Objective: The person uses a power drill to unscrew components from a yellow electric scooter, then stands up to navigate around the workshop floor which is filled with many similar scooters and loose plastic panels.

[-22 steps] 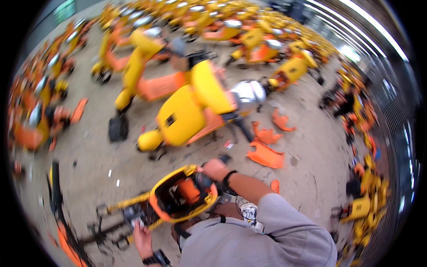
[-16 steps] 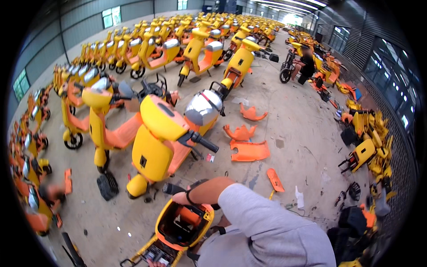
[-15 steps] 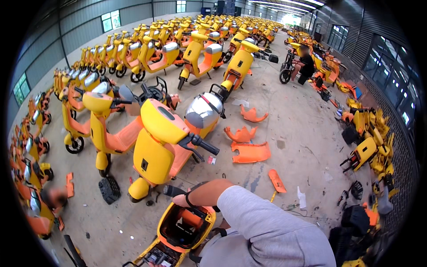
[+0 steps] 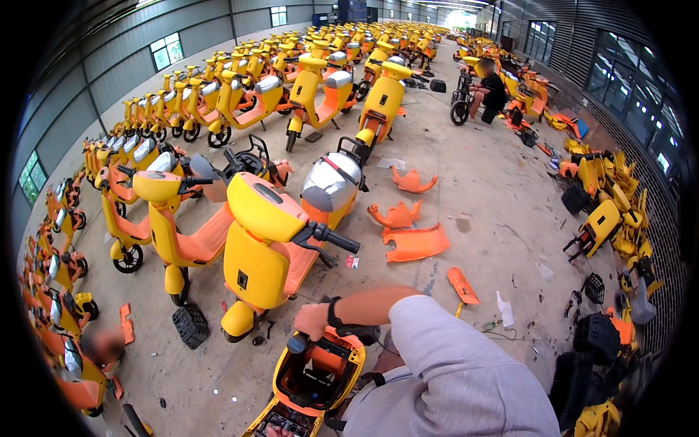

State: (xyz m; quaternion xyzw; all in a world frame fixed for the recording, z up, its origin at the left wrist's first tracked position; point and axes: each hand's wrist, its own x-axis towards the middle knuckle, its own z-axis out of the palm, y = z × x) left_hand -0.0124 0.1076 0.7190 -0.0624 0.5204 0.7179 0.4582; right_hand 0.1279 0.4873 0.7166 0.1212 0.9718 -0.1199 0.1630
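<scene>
My right hand (image 4: 312,320), with a black band at the wrist, is closed round a dark cylindrical thing (image 4: 297,344) with a rounded end. It sits over the front of an opened yellow scooter body (image 4: 358,355). Inside that body is a dark, deep compartment with an orange part (image 4: 328,360). Just the fingers of my left hand (image 4: 278,431) show at the lower edge, among the exposed parts of the same scooter. Whether they hold anything is hidden. Near my right hand stands a complete yellow and orange scooter (image 4: 255,269).
Rows of yellow scooters (image 4: 313,95) fill the hall. Orange panels (image 4: 416,242) and a black basket (image 4: 191,325) lie on the floor. A yellow panel heap (image 4: 633,240) lines the right wall. One person (image 4: 489,91) crouches ahead; another person's head (image 4: 102,342) shows at left.
My right hand has lifted slightly and shifted right. The dark cylindrical thing has swung from pointing left to pointing down, over the scooter body. The whole view has shifted a little.
</scene>
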